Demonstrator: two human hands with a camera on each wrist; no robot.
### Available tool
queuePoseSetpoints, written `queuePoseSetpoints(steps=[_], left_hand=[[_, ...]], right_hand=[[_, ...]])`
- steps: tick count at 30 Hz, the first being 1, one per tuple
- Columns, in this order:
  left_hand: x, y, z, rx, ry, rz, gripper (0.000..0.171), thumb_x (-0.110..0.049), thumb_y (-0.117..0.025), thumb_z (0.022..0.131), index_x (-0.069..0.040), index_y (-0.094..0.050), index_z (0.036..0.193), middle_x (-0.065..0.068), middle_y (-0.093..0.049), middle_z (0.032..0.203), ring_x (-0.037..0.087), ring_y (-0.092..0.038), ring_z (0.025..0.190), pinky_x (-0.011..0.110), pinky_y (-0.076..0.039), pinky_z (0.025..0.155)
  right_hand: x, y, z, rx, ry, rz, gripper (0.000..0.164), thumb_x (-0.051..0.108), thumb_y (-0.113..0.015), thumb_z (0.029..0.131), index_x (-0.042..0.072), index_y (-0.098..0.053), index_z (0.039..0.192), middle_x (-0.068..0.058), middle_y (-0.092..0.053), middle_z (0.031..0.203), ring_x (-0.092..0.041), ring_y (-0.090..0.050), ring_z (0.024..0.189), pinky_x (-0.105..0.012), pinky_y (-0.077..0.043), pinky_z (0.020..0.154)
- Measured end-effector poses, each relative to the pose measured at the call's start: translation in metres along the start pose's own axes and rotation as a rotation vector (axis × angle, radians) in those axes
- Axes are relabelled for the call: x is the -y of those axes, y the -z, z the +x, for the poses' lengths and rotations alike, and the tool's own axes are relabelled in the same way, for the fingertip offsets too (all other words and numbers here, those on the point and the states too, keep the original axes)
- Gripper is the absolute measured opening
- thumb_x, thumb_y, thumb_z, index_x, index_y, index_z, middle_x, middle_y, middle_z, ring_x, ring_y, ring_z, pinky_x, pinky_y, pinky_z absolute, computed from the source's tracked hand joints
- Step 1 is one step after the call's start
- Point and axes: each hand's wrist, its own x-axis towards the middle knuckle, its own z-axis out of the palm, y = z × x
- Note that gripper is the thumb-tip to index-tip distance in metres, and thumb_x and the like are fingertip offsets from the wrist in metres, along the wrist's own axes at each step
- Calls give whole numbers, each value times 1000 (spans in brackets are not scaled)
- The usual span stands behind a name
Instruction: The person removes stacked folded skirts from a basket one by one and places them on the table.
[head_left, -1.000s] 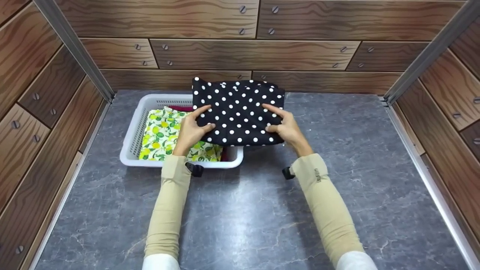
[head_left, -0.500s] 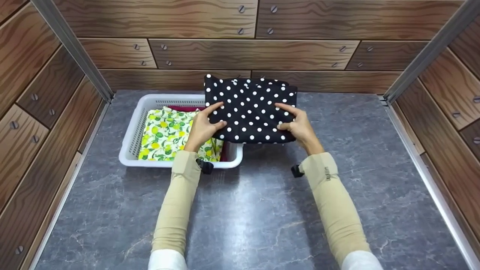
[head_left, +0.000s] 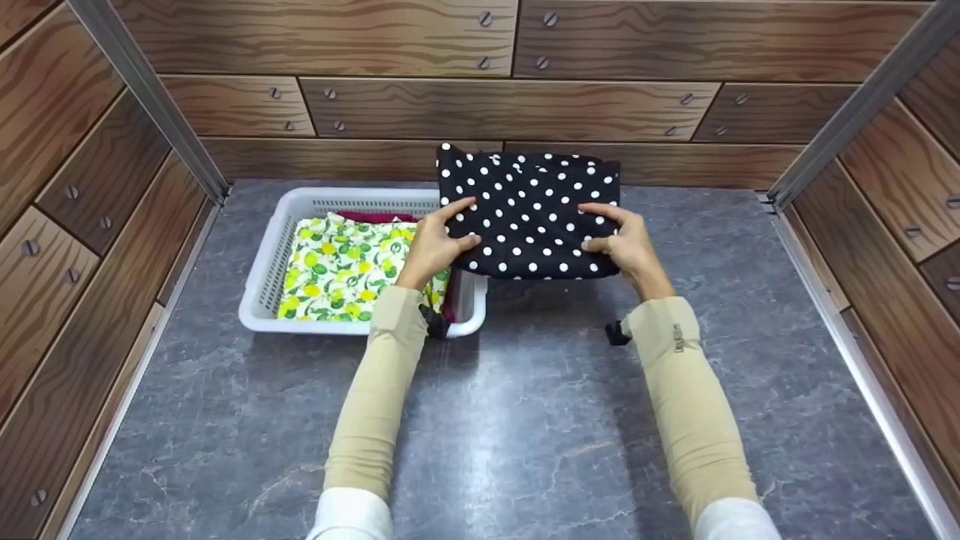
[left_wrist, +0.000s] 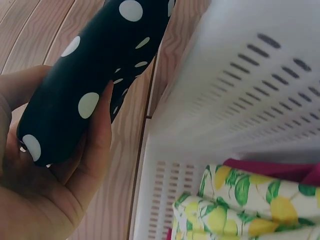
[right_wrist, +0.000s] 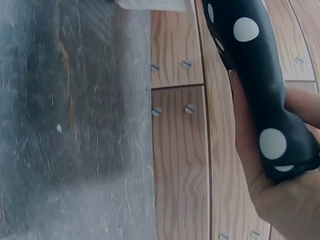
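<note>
A folded black cloth with white polka dots (head_left: 529,217) is held up above the table, partly over the basket's right edge. My left hand (head_left: 435,244) grips its left side, thumb and a finger on the near face and other fingers behind. At the right side my right hand (head_left: 630,244) grips it the same way. Both wrist views show the thick fold of dotted cloth (left_wrist: 75,90) between thumb and fingers. Below and left stands a white plastic basket (head_left: 262,300). In it lies a folded lemon-print cloth (head_left: 337,270) on top of a dark red cloth (head_left: 375,217).
The grey marbled tabletop (head_left: 510,420) stretches in front and to the right. Wood-patterned walls (head_left: 510,109) close off the back and both sides, with metal posts (head_left: 150,97) at the corners.
Both hands have carried the dotted cloth to the right and slightly upward, away from over the basket. More of the lemon-print cloth shows now. The basket has stayed in place.
</note>
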Motion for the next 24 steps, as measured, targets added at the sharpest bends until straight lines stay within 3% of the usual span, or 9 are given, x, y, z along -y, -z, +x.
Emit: queuePoseSetpoints(steps=[15,24], left_hand=[[-18,-21,26,80,17,41,62,3,-72,85,-10,-59,144,19,-57,142,26,-54,123,33,-42,105],[-17,-36,39,130,40,43,64,6,-69,84,-6,-56,145,22,-57,140,26,-56,117,30,-43,102]], right_hand=[[-5,26,8,-57,26,-52,65,-26,-63,72,-1,-65,132,-19,-52,130,-18,-55,99,-20,-56,74],[-11,39,16,-53,38,-129,65,-26,-61,73,-7,-58,135,-26,-49,140,-21,-53,106,-19,-54,80]])
